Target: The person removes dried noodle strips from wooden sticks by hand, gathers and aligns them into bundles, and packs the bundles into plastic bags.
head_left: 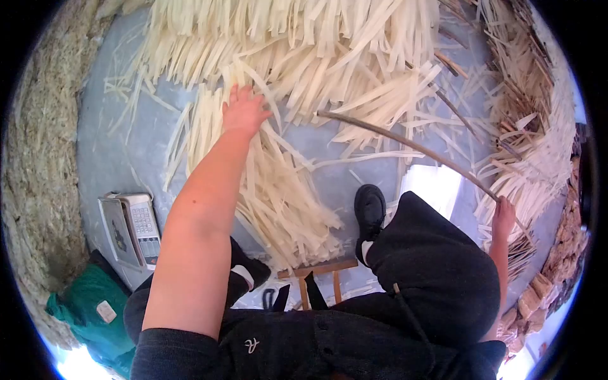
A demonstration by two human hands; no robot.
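My left hand (244,114) reaches forward over a bundle of long, flat, cream-coloured strips (278,190), fingers spread. It appears to rest on their upper part, and nothing shows gripped in it. At the far right my right hand (503,218) is closed around the lower end of a long, thin brown stick (405,140). The stick slants up and leftward across the floor, its far tip near more pale strips (386,104). The bundle under my left arm fans down toward a small wooden stool (320,268) between my feet.
A thick layer of similar strips (297,31) covers the far floor. A weighing scale (136,225) stands at left, with a green bag (95,310) below it. Rough stacked material (41,158) lines the left side; thin sticks (456,107) and more strips lie right.
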